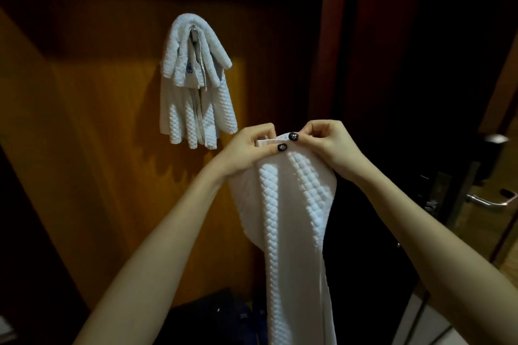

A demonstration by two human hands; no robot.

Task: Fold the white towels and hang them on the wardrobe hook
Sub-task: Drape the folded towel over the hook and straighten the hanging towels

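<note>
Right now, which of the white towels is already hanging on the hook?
The towel on the wardrobe panel, draped over the hook, upper left. The other towel is pinched at its top edge by the left hand and right hand.

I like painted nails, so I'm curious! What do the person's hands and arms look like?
Both forearms are bare, with no sleeves, watch or bracelets showing. The left hand and right hand have thumbnails painted black with tiny pale decorations. No rings are visible.

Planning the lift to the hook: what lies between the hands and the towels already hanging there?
In the head view, only bare wooden wardrobe panel separates the hands, left and right, pinching the held towel, from the hung towels.
</note>
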